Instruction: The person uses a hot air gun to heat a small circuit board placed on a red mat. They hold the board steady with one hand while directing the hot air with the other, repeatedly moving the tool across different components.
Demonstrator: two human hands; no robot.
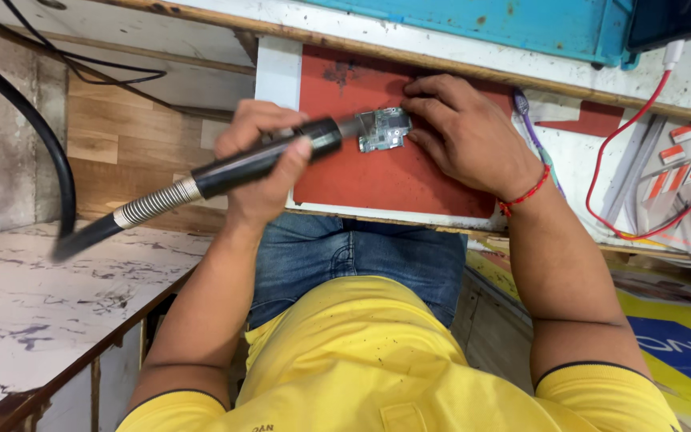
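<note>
A small circuit board (384, 129) lies on a red work mat (377, 180) on the bench. My left hand (261, 164) grips a black hot-air wand (261, 158) with a coiled metal collar and a black hose; its nozzle points right at the board's left edge. My right hand (461, 132) rests on the mat, fingertips pressing on the board's right side and top corner. A red thread bracelet sits on that wrist.
A red cable (601, 172) loops down the bench at right beside white packets (685, 188). A purple-handled tool (525, 120) lies by the mat. A blue box (513, 24) stands along the back. A marbled counter (33, 304) lies at left, with black cables above.
</note>
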